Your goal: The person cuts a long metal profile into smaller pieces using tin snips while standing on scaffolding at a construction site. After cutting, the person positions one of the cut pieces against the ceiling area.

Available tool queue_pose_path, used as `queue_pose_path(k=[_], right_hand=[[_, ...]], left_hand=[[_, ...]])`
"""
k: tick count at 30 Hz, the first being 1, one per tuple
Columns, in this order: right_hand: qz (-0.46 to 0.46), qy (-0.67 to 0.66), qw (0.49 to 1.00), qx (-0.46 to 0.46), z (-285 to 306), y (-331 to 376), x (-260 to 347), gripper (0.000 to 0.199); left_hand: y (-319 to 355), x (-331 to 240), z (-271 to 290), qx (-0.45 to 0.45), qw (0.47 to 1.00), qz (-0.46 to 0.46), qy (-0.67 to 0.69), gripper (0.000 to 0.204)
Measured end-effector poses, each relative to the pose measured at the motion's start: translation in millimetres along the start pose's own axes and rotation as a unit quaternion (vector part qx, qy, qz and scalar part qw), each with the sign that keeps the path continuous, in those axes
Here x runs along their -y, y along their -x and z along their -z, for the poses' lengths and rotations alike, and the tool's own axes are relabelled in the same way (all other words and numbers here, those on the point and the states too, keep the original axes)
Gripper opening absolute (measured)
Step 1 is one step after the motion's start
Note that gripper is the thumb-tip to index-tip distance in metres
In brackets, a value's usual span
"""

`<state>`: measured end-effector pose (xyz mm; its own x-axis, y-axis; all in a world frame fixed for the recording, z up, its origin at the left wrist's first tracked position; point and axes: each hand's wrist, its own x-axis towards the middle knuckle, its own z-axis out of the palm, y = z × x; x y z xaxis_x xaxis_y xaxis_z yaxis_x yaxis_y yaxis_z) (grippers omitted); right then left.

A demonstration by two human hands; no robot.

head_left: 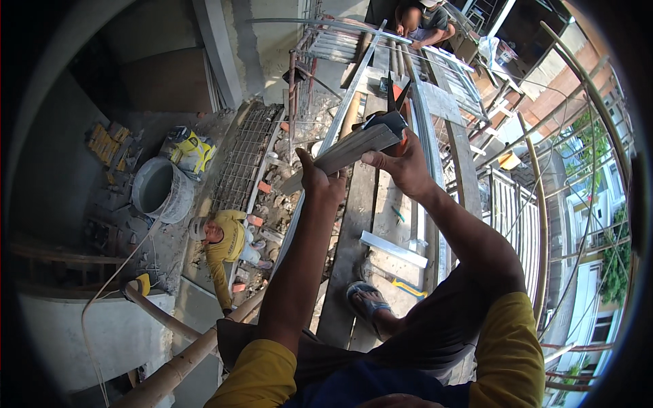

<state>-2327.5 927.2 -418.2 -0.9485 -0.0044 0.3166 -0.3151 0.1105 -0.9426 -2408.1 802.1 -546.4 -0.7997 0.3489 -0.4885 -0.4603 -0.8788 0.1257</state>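
Note:
A grey metal channel (359, 147) is held up in front of me, tilted with its far end up and to the right. My left hand (321, 182) cradles it from below, thumb along its left side. My right hand (406, 168) grips near its far end, thumb pressed against the metal. Just beyond that end, a dark V-shaped piece (394, 102) points away, with orange near my right fingers; I cannot tell whether it is a tool's blades or bent metal. A short metal channel offcut (393, 249) lies on the planks below my hands.
Wooden planks (360, 211) carry my sandalled foot, with long metal channels (425, 136) alongside. A co-worker (228, 246) in yellow stands below left near rubble; another person (427, 24) crouches at the far end. Bamboo poles (173, 370) cross at lower left. A mixing tub (161, 189) stands left.

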Motion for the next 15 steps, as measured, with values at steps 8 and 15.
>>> queue_pose_path(k=[8,15], right_hand=[[0.02,0.085,0.984,-0.152,17,-10,2,0.037],[-0.014,0.138,0.963,-0.233,40,-14,-5,0.038]], left_hand=[[20,34,-8,-0.099,0.932,0.052,-0.344,0.088],[15,38,-1,0.075,0.656,-0.322,-0.678,0.068]])
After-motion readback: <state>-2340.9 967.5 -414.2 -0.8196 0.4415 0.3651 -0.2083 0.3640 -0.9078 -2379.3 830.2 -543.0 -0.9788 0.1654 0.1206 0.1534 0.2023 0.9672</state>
